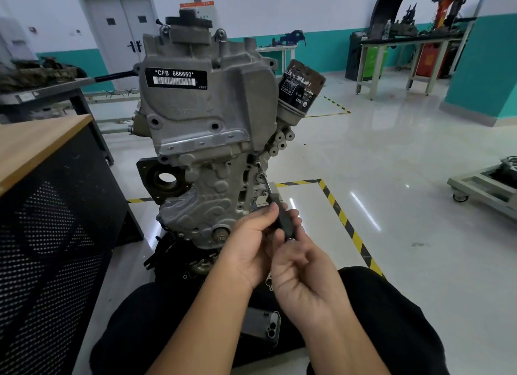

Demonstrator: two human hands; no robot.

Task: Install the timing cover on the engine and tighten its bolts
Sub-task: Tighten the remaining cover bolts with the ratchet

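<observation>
Fingers (270,213) of both hands, left hand (246,246) and right hand (303,276), clamp one dark tool (282,220) at the one engine's (201,139) five o'clock edge; one timing cover (195,195) sits mounted.

floor (405,156): glossy white | walls (307,8): white over teal | double door (123,25) | workbench (405,53)

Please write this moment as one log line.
step: tightening cover bolt | left hand: grips driver handle | right hand: curled at handle end | tool tip: at timing cover right edge
</observation>
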